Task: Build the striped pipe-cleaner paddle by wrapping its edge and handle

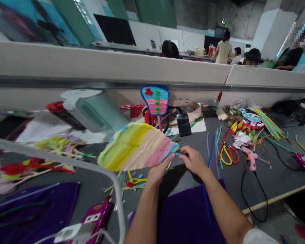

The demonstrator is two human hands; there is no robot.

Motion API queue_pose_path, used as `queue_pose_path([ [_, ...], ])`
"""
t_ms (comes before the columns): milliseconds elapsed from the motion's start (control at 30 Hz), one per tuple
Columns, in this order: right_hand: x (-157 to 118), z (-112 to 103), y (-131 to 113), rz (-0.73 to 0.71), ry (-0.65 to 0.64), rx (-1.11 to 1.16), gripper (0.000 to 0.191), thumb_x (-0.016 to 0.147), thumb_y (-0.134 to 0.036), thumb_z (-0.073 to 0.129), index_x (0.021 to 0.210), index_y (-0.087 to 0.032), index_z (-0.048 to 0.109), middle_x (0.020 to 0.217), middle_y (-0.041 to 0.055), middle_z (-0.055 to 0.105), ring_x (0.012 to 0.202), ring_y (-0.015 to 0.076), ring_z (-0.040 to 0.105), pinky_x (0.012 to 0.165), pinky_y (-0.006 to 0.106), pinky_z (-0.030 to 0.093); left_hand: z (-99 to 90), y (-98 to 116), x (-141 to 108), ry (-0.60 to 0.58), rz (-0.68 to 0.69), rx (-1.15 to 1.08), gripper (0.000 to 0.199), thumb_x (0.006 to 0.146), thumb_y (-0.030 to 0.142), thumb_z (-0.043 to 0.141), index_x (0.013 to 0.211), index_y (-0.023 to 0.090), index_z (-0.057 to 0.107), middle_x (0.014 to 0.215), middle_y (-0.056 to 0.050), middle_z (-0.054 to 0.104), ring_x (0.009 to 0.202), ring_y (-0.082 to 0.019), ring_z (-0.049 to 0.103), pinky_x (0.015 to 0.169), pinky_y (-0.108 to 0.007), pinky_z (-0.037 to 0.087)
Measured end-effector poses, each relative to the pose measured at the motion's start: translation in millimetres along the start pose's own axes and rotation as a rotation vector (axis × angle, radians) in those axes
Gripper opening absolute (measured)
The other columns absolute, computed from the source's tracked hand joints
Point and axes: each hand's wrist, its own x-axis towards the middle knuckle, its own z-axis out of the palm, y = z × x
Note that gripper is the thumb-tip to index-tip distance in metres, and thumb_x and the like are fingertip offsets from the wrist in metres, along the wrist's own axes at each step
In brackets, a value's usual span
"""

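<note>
My left hand is closed on the narrow end of a fan-shaped panel, covered in rows of fuzzy pipe cleaners in yellow, peach, pink, lilac and blue. It is held tilted above the table, its wide end to the left. At the narrow tip, my right hand pinches a blue pipe cleaner against the edge, beside my left thumb. The fingertips partly hide that spot. Below my hands a dark purple cloth lies at the table edge.
A small finished-looking fan stands against the partition, near a phone. To the right lie loose pipe cleaners, scissors and a corded pink glue gun. A white tubular frame crosses the left foreground. People sit and stand beyond the partition.
</note>
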Motion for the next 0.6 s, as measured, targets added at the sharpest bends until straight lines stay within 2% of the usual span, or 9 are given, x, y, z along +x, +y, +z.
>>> queue_pose_path([
  [33,-0.7,1.5,0.3,-0.024,0.019,-0.052,0.016,0.088,-0.025,0.052,0.103,-0.022,0.057,0.099,0.0049,0.068,0.091,0.0172,0.062,0.083,0.03,0.047,2.4,-3.1,1.8,0.011,-0.054,0.022,0.04,0.053,0.029,0.086,0.088,0.015,0.072,0.093,-0.008,0.071,0.094,-0.026,0.066,0.101,-0.044,0.043],
  [100,-2.0,5.3,2.0,-0.067,0.054,-0.142,0.019,0.091,-0.025,0.049,0.108,-0.022,0.056,0.103,0.0065,0.067,0.096,0.0182,0.062,0.086,0.031,0.047,6.8,-6.9,4.1,-0.04,-0.167,-0.037,0.039,0.056,0.037,0.084,0.084,0.013,0.071,0.087,-0.009,0.072,0.084,-0.025,0.068,0.093,-0.043,0.05],
  [233,-3.1,11.8,5.1,-0.162,0.067,-0.339,0.024,0.093,-0.022,0.044,0.112,-0.02,0.058,0.103,0.0089,0.066,0.098,0.0206,0.059,0.087,0.033,0.047,13.7,-7.4,6.0,-0.082,-0.231,-0.238,0.042,0.053,0.035,0.085,0.086,0.013,0.07,0.087,-0.009,0.073,0.078,-0.023,0.07,0.081,-0.035,0.056],
  [333,-3.1,13.4,4.5,-0.196,0.101,-0.471,0.029,0.09,-0.02,0.047,0.116,-0.023,0.06,0.11,0.0104,0.061,0.102,0.0224,0.055,0.085,0.035,0.047,17.9,-6.0,5.5,-0.028,-0.275,-0.317,0.037,0.056,0.031,0.084,0.086,0.014,0.071,0.087,-0.008,0.074,0.073,-0.02,0.071,0.074,-0.031,0.058],
  [433,-2.9,12.9,3.3,-0.243,0.137,-0.529,0.028,0.089,-0.019,0.049,0.112,-0.028,0.064,0.117,0.0098,0.057,0.107,0.0229,0.051,0.087,0.036,0.046,22.5,-7.1,2.5,0.033,-0.31,-0.373,0.03,0.059,0.027,0.082,0.084,0.015,0.071,0.085,-0.006,0.074,0.071,-0.017,0.07,0.07,-0.025,0.057],
  [500,-2.9,12.2,3.5,-0.274,0.127,-0.536,0.026,0.089,-0.018,0.051,0.107,-0.029,0.067,0.114,0.0087,0.058,0.105,0.0221,0.051,0.087,0.036,0.045,25.4,-8.9,-0.2,0.068,-0.34,-0.397,0.027,0.058,0.025,0.083,0.08,0.016,0.07,0.081,-0.004,0.073,0.069,-0.015,0.069,0.066,-0.022,0.056],
  [600,-3.3,11.5,5.2,-0.293,0.127,-0.549,0.022,0.089,-0.019,0.053,0.101,-0.029,0.068,0.109,0.0078,0.06,0.1,0.0212,0.052,0.083,0.035,0.044,28.2,-9.9,-4.2,0.083,-0.307,-0.41,0.03,0.056,0.024,0.083,0.081,0.018,0.068,0.08,0.0,0.073,0.071,-0.015,0.069,0.068,-0.023,0.056],
])
